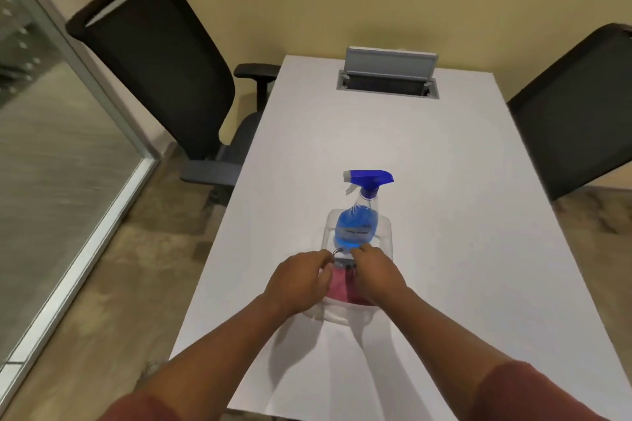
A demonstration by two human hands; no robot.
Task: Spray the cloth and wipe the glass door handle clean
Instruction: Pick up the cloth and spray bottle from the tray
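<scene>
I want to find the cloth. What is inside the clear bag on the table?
In the clear bag stands a spray bottle of blue liquid, and nearer lies something pink, perhaps the cloth. The hands cover most of it.

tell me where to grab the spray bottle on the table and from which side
Grip the spray bottle at its narrow neck just under the blue trigger head, coming with the right hand from the right. It stands upright with the nozzle pointing left, so the trigger faces away from that side and fingers can wrap around to it.
</scene>
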